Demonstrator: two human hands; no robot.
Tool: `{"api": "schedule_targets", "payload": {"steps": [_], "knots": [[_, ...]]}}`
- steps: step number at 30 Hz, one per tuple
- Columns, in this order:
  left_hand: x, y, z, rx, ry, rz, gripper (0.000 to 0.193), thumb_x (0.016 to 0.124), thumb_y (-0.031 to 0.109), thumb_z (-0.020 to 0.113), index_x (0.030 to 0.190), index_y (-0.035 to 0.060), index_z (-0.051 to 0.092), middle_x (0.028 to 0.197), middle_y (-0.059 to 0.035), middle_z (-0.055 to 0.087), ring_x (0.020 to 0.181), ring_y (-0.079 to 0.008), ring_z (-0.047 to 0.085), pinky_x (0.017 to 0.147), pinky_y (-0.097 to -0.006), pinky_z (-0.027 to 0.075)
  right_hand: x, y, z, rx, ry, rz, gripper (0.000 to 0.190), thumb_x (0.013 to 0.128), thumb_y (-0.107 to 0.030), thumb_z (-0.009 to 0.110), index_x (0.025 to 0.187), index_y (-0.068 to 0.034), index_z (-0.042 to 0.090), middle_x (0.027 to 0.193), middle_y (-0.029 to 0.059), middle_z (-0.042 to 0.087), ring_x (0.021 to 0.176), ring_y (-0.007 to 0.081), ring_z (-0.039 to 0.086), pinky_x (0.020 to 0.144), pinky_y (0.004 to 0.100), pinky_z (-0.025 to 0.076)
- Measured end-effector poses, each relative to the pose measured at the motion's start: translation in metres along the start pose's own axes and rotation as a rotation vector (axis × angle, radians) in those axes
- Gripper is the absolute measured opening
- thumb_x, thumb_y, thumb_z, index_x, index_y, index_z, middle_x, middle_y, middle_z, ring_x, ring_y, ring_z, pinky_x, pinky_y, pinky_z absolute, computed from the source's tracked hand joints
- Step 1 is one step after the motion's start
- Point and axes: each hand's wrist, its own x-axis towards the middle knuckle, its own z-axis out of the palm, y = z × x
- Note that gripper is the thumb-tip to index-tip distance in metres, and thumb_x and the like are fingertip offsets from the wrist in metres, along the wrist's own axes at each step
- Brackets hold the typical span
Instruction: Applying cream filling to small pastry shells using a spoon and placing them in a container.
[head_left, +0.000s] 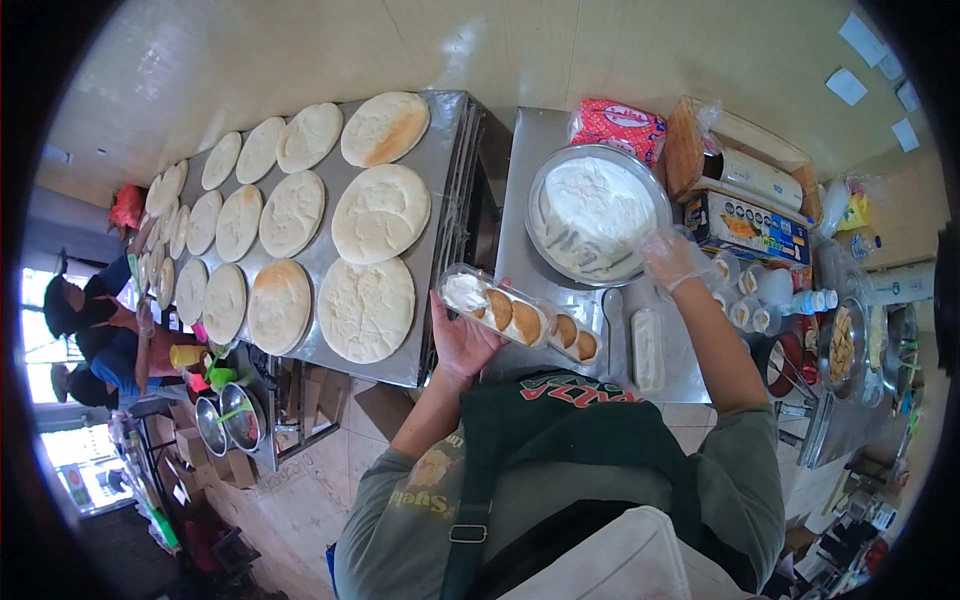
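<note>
My left hand (466, 337), bare, holds a clear plastic tray (495, 306) from below. White cream fills its far left end, and round brown biscuits (513, 315) stand in a row along it. Next to it, a second clear tray (574, 337) with cream and biscuits rests on the steel table. My right hand (669, 259), in a clear plastic glove, is at the right rim of a steel bowl (534, 240) of white cream (596, 196). Its fingers are blurred, so whether they grip anything is unclear. A spoon (613, 319) and a cream-filled tray (647, 349) lie below the bowl.
Round flatbreads (381, 214) cover the steel table at left. Behind the bowl sits a red-pink packet (619, 129). A wooden box (739, 161), a blue carton (748, 229) and several small cups (750, 300) stand at right. Co-workers (112, 315) are at far left.
</note>
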Motion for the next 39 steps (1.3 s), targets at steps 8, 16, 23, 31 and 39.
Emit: {"api": "schedule_targets", "payload": {"steps": [8, 16, 23, 31, 39], "knots": [[0.009, -0.003, 0.002, 0.086, -0.026, 0.058, 0.072, 0.077, 0.063, 0.043, 0.129, 0.0142, 0.039, 0.137, -0.0111, 0.032, 0.124, -0.0285, 0.032, 0.101, -0.0509, 0.023, -0.021, -0.001, -0.002, 0.148, 0.240, 0.189, 0.012, 0.066, -0.023, 0.053, 0.064, -0.014, 0.061, 0.073, 0.0060, 0.060, 0.071, 0.0271, 0.056, 0.064, 0.0400, 0.043], [0.009, -0.002, 0.004, 0.095, -0.039, 0.119, 0.070, 0.075, 0.060, 0.047, 0.127, 0.0136, 0.040, 0.135, -0.0086, 0.035, 0.123, -0.0273, 0.033, 0.098, -0.0528, 0.025, -0.019, -0.073, 0.014, 0.166, -0.042, 0.069, 0.014, 0.065, -0.025, 0.055, 0.071, -0.014, 0.061, 0.080, 0.0022, 0.060, 0.078, 0.0251, 0.056, 0.067, 0.0418, 0.042], [0.007, -0.002, -0.002, 0.111, -0.028, 0.158, 0.068, 0.074, 0.061, 0.048, 0.123, 0.0152, 0.042, 0.131, -0.0079, 0.039, 0.117, -0.0288, 0.039, 0.076, -0.0503, 0.043, -0.004, -0.115, 0.023, 0.411, 0.017, 0.316, 0.021, 0.071, -0.025, 0.055, 0.084, -0.011, 0.064, 0.085, 0.0083, 0.061, 0.088, 0.0260, 0.056, 0.077, 0.0413, 0.042], [0.012, -0.008, 0.006, 0.128, 0.026, 0.196, 0.068, 0.073, 0.064, 0.045, 0.123, 0.0166, 0.043, 0.130, -0.0080, 0.039, 0.117, -0.0280, 0.039, 0.078, -0.0494, 0.042, 0.009, -0.104, 0.001, 1.174, -0.059, 0.676, 0.032, 0.080, -0.020, 0.050, 0.105, -0.003, 0.061, 0.086, 0.0067, 0.064, 0.082, 0.0197, 0.058, 0.077, 0.0291, 0.044], [0.026, -0.017, 0.017, 0.145, -0.056, 0.201, 0.064, 0.072, 0.060, 0.048, 0.120, 0.0168, 0.046, 0.130, -0.0071, 0.041, 0.119, -0.0264, 0.038, 0.091, -0.0496, 0.034, 0.000, -0.097, -0.051, 1.373, 0.156, 0.664, 0.026, 0.086, -0.011, 0.050, 0.107, 0.002, 0.057, 0.100, 0.0054, 0.060, 0.091, 0.0108, 0.054, 0.081, 0.0221, 0.040]]}}
